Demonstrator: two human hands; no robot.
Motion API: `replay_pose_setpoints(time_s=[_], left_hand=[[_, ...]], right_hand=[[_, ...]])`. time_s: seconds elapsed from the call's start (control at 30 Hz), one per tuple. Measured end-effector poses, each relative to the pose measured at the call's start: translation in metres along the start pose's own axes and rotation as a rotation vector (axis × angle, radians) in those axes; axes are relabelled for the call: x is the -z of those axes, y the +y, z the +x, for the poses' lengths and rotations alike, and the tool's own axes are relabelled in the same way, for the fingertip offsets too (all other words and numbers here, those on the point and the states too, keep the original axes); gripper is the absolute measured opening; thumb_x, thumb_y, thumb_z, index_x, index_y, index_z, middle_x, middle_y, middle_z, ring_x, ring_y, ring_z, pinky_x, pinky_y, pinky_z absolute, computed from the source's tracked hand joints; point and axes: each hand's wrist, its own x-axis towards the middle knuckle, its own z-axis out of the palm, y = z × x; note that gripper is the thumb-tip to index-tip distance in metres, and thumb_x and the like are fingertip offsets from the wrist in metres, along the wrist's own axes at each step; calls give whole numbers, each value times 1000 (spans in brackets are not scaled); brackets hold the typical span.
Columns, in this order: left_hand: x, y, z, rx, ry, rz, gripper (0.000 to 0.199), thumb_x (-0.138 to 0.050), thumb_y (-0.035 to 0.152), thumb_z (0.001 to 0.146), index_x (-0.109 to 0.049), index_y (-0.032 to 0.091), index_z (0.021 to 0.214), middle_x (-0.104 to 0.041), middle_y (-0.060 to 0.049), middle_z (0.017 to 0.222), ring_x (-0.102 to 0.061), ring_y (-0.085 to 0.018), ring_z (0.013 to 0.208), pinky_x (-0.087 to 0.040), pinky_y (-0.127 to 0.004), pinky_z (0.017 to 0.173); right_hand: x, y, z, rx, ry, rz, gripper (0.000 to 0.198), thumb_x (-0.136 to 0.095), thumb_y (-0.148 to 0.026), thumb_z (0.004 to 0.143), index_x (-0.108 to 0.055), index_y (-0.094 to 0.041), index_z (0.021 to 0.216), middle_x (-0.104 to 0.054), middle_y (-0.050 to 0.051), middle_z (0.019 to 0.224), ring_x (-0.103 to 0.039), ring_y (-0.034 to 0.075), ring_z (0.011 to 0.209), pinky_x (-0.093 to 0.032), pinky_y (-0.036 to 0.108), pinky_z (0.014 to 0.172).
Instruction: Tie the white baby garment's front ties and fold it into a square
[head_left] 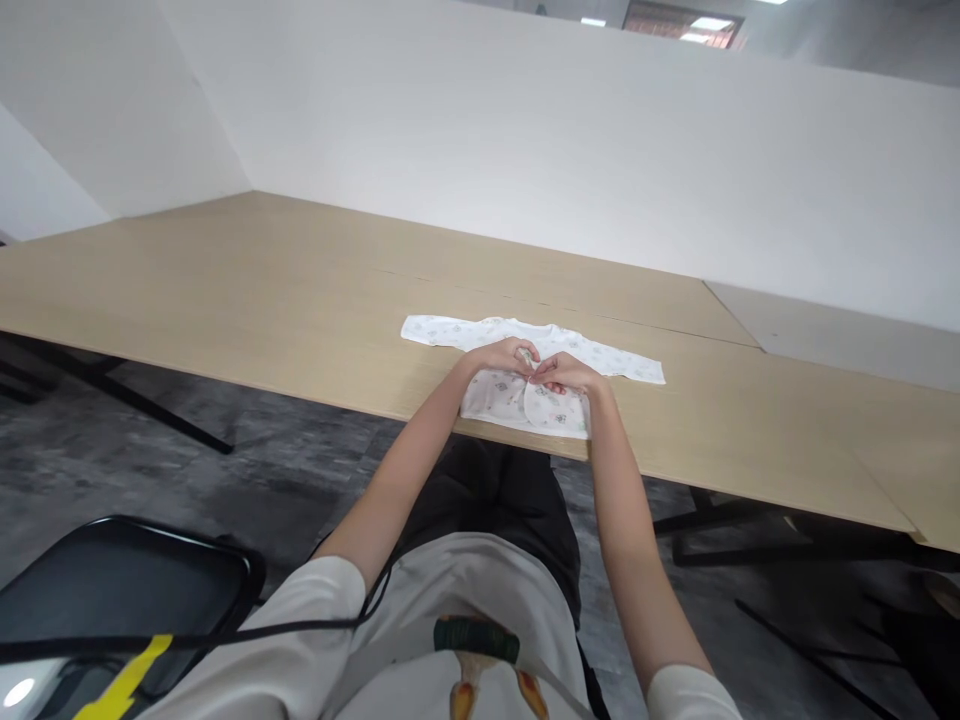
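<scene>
A small white baby shirt point(495, 395) with a faint print lies face up near the table's front edge, its long sleeves spread to both sides. My left hand point(506, 355) and my right hand point(561, 372) meet over the middle of its front opening. Both have their fingers pinched on the shirt's overlapping edges. One front flap with a curved edge lies over the other below my hands. Whatever small fastening may be between the fingertips is hidden.
The long wooden table point(225, 270) runs across the view, with white partition panels point(487, 130) behind it. A black chair point(135, 580) stands at the lower left. A black cable point(300, 628) with yellow tape crosses by my left arm. Dark table legs show underneath.
</scene>
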Motion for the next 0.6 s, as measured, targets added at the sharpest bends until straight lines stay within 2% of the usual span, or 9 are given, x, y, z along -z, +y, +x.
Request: replay_pose_setpoints(time_s=[0.13,0.27,0.4,0.6], left_hand=[[2,-5,1,-15,-64,-1,36,-77,27,64,-64,14,95,-67,-4,73,-63,-16,68,-46,-24,62],[4,-6,1,4,-97,17,32,-77,32,65,-68,14,90,-70,-6,75,-64,-17,70,-46,-24,62],[4,-10,2,30,-70,91,34,-78,33,63,-72,15,91,-70,-7,78,-64,-18,72,-46,-25,62],[2,-3,1,-8,8,284,37,-78,35,60,-74,15,91,-64,-2,68,-55,-13,62,-39,-23,59]], right_hand=[[-2,-6,-4,-33,-12,17,21,-74,-29,63,-63,-11,65,-45,-3,45,-36,5,39,-27,20,39],[-2,-10,-7,-75,-8,19,22,-74,-27,64,-59,-12,59,-43,-4,43,-33,4,38,-27,19,39],[-1,-9,-6,-115,-3,11,17,-72,-24,67,-62,-12,63,-44,-3,43,-34,5,39,-27,20,38],[-2,-9,-3,-207,47,24,18,-74,-22,69,-61,-11,64,-47,-2,43,-38,6,38,-29,19,38]])
